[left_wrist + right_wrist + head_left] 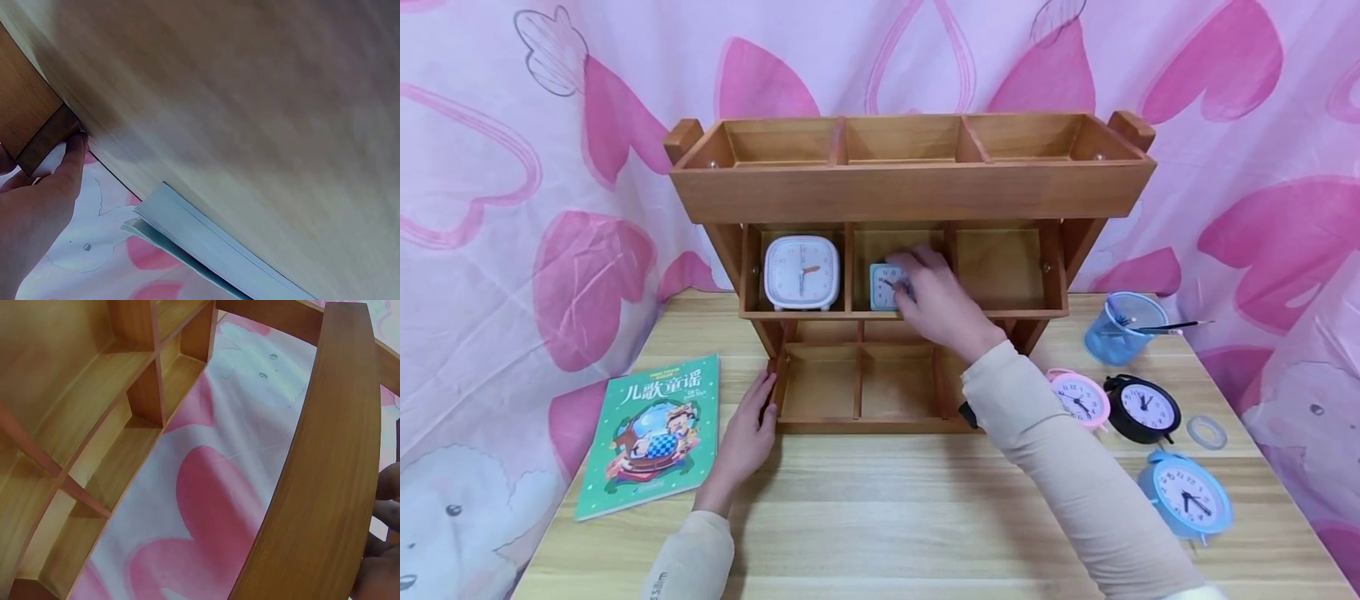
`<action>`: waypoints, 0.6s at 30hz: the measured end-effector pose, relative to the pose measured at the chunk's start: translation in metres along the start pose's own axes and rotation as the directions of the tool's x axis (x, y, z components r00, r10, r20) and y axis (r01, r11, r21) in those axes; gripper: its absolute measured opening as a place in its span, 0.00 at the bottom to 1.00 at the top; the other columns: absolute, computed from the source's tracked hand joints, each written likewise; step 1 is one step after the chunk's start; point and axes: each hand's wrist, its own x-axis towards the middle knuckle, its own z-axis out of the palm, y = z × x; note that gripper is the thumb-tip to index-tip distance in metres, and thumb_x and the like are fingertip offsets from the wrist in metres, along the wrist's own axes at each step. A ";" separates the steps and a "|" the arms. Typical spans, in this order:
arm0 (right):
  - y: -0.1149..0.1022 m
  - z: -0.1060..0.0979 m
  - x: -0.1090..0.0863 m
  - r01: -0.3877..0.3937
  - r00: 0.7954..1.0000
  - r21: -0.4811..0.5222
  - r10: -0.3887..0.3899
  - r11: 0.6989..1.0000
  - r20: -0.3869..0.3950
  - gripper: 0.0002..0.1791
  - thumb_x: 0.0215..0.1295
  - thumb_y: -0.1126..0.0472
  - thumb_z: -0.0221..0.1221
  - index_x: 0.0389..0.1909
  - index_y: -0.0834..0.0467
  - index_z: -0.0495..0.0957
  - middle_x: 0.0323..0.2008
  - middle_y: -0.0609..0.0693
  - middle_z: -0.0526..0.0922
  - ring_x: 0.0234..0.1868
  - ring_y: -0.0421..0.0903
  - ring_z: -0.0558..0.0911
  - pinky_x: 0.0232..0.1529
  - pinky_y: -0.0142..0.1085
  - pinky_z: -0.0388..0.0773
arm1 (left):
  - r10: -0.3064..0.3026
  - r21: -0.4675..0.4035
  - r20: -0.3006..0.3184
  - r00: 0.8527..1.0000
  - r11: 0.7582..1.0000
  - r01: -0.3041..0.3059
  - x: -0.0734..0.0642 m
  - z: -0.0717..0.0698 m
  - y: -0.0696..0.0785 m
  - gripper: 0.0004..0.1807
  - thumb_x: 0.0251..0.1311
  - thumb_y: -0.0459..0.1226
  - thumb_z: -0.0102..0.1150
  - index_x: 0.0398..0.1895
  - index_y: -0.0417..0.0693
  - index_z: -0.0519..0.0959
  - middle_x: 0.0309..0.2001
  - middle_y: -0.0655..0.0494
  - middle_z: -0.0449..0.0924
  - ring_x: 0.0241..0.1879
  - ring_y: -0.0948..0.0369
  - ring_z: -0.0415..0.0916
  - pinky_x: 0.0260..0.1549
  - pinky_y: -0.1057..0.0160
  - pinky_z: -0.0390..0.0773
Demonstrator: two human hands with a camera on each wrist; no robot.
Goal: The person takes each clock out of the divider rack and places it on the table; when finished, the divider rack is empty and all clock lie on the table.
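Note:
My right hand (928,292) grips a small square teal clock (882,287) in the middle compartment of the wooden rack's (910,193) second tier. Its fingers reach over the clock's right side and hide part of the dial. Only some fingers (389,515) show at the right edge of the right wrist view, beyond a wooden board. Left of that clock, in the neighbouring compartment, stands a larger white clock (802,272). My left hand (751,433) rests against the rack's lower left side; in the left wrist view its fingertips touch the bottom corner (49,140).
On the right side of the table are a pink clock (1081,400), a black clock (1142,408), a blue clock (1186,496), a clear ring (1207,432) and a blue mesh pen cup (1116,337). A green book (651,437) lies at the left. A patterned curtain (880,50) hangs behind.

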 end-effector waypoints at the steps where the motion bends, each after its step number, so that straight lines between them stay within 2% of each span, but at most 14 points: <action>1: 0.001 0.000 0.000 0.012 1.000 0.005 -0.011 1.000 -0.013 0.19 0.71 0.64 0.53 0.61 0.64 0.74 0.58 0.59 0.72 0.54 0.53 0.73 0.58 0.46 0.77 | 0.001 -0.003 -0.001 1.000 1.000 -0.001 0.000 0.000 0.000 0.29 0.76 0.35 0.41 0.78 0.43 0.54 0.80 0.45 0.44 0.77 0.44 0.44 0.71 0.40 0.53; 5: 0.004 -0.003 0.000 0.046 0.997 0.043 -0.043 0.998 -0.070 0.16 0.72 0.66 0.52 0.57 0.62 0.79 0.56 0.57 0.75 0.52 0.51 0.75 0.56 0.45 0.77 | 0.005 -0.010 -0.003 1.000 1.000 -0.005 0.001 0.000 0.000 0.29 0.76 0.35 0.41 0.78 0.43 0.54 0.80 0.45 0.44 0.77 0.44 0.44 0.72 0.41 0.53; 11: 0.005 -0.008 -0.006 0.091 0.985 0.105 -0.074 0.990 -0.157 0.14 0.71 0.68 0.55 0.53 0.62 0.83 0.54 0.56 0.78 0.51 0.51 0.78 0.53 0.45 0.79 | 0.008 -0.005 -0.005 1.000 1.000 -0.008 0.001 0.000 -0.001 0.29 0.76 0.34 0.40 0.78 0.43 0.53 0.79 0.44 0.44 0.77 0.44 0.44 0.72 0.40 0.52; 14: 0.006 -0.013 -0.011 0.144 0.963 0.116 -0.113 0.983 -0.244 0.13 0.69 0.69 0.57 0.50 0.63 0.84 0.54 0.57 0.80 0.52 0.52 0.79 0.53 0.46 0.79 | 0.017 -0.005 -0.012 1.000 1.000 -0.017 0.000 0.000 -0.001 0.29 0.76 0.34 0.40 0.78 0.42 0.54 0.79 0.44 0.45 0.77 0.44 0.44 0.72 0.40 0.53; 18: 0.008 -0.029 -0.026 0.206 0.922 0.100 -0.159 0.973 -0.354 0.11 0.66 0.70 0.61 0.48 0.62 0.86 0.51 0.58 0.83 0.51 0.52 0.81 0.52 0.45 0.79 | 0.021 -0.004 -0.015 1.000 1.000 -0.021 0.000 0.002 -0.001 0.29 0.76 0.34 0.40 0.78 0.42 0.54 0.79 0.44 0.45 0.77 0.44 0.44 0.72 0.40 0.53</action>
